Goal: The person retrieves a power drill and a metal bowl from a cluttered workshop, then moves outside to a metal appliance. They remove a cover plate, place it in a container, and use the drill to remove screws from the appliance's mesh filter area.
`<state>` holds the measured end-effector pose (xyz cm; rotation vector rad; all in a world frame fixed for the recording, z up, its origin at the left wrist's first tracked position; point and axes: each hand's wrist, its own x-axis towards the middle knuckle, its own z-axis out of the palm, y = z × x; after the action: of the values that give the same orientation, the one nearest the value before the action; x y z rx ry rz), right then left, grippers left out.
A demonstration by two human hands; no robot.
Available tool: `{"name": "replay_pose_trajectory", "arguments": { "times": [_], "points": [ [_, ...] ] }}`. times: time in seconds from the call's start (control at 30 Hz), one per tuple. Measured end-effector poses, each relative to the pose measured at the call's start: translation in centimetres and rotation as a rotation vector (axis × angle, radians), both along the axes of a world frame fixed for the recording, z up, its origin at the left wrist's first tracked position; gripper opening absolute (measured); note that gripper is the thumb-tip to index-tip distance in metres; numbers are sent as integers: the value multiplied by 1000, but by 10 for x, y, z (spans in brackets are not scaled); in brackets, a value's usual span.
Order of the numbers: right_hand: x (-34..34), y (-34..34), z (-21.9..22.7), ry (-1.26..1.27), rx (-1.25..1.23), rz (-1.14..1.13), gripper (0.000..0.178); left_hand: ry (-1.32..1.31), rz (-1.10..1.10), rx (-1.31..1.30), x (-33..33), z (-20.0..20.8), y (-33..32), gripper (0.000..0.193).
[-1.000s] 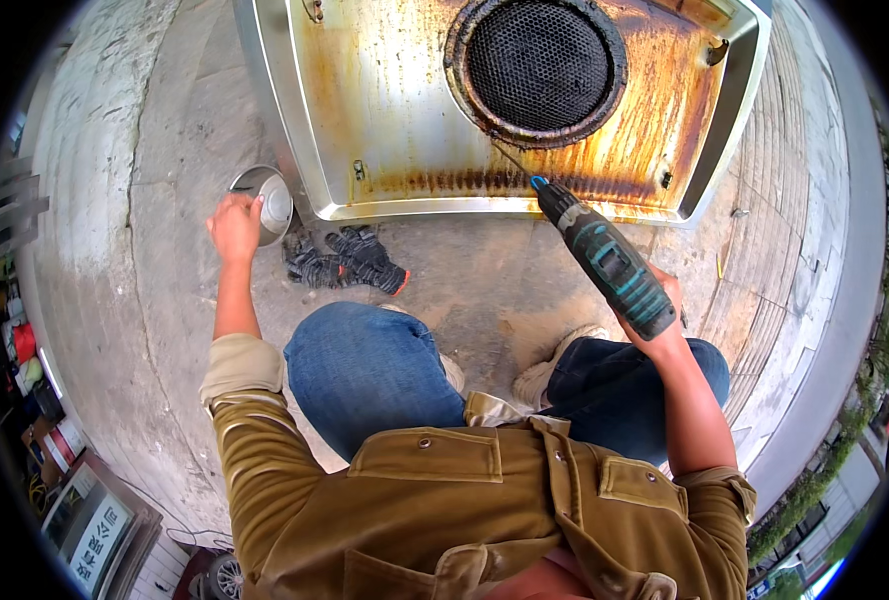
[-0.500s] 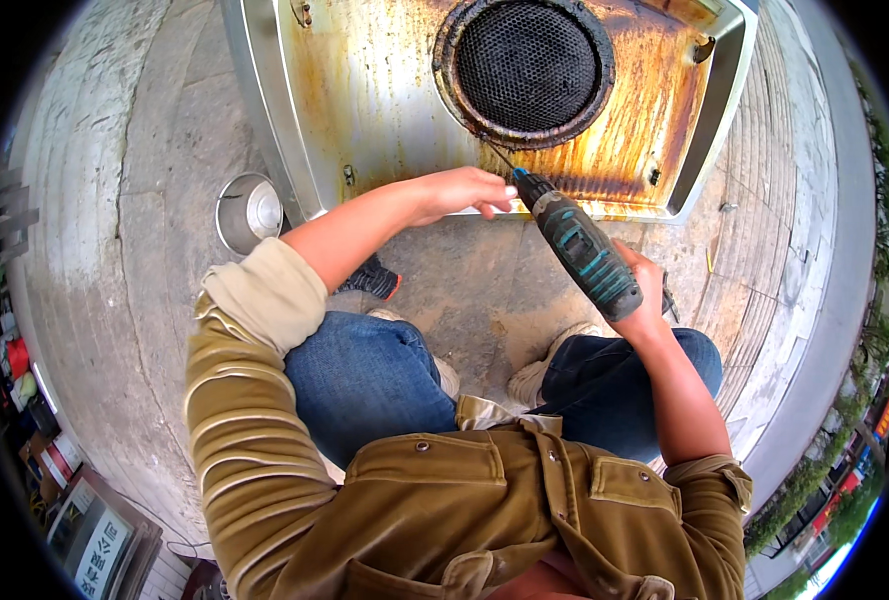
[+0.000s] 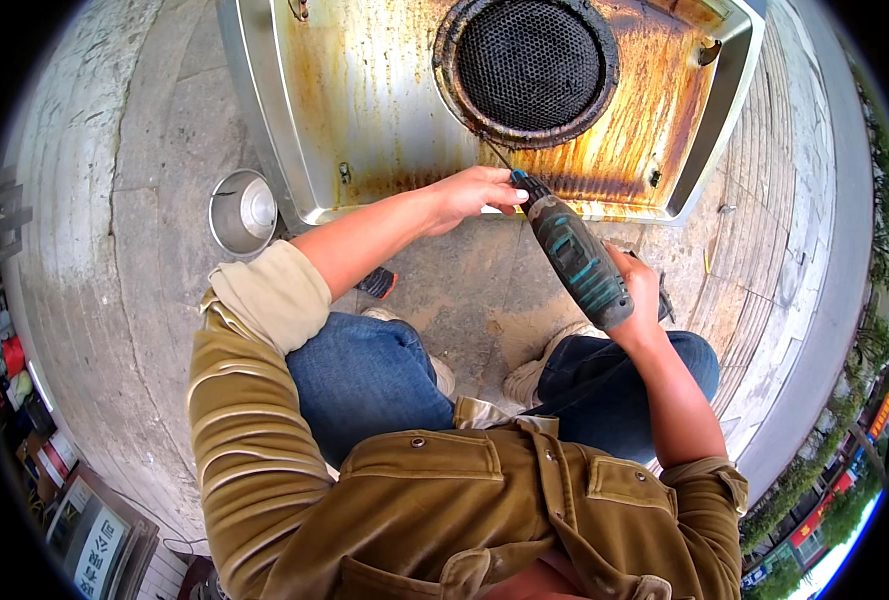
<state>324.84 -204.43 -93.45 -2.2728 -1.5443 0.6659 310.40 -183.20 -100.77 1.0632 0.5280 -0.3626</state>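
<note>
My right hand [image 3: 637, 290] is wrapped around the handle of a dark cordless drill [image 3: 577, 255] with teal trim. The drill slants up and to the left. Its long thin bit [image 3: 499, 152] reaches the lower rim of a round, grease-blackened mesh filter [image 3: 527, 68]. That filter sits in the grease-stained underside of a metal range hood [image 3: 365, 115]. Beside the drill's chuck is my left hand [image 3: 475, 193], its fingers loosely bent and apart, fingertips at the chuck's left side. No held object shows in it. The bit's very tip is hard to make out against the dark rim.
A metal pot [image 3: 244, 213] stands on the pavement left of the hood. A dark item with red edging [image 3: 377, 282] lies partly hidden under my left forearm. Small clips [image 3: 655, 178] stick out of the hood's inner surface. My bent knees flank the space below the drill.
My left hand has shifted slightly right and up, closer to the drill's chuck. The drill has tilted a little more upright, its bit still at the filter's lower rim.
</note>
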Motion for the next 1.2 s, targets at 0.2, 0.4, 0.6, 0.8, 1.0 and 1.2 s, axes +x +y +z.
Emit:
{"name": "replay_pose_trajectory", "arguments": {
  "times": [0.2,0.4,0.6,0.8,1.0,1.2],
  "points": [
    [-3,3,3,5,79,-18,36,-60,12,-4,1,-2,0,36],
    [-1,-1,-3,-24,74,-20,37,-53,29,-2,0,-3,-1,38],
    [-2,3,3,-18,38,-29,38,-53,31,-7,0,1,0,38],
    [-5,13,10,-77,22,24,40,-100,67,-26,-2,-5,4,39],
    [-5,41,34,-327,-97,355,38,-37,-282,231,-28,-26,45,35],
    [-4,58,42,-353,-143,420,27,9,-31,271,-39,-34,77,29]
  ]
}}
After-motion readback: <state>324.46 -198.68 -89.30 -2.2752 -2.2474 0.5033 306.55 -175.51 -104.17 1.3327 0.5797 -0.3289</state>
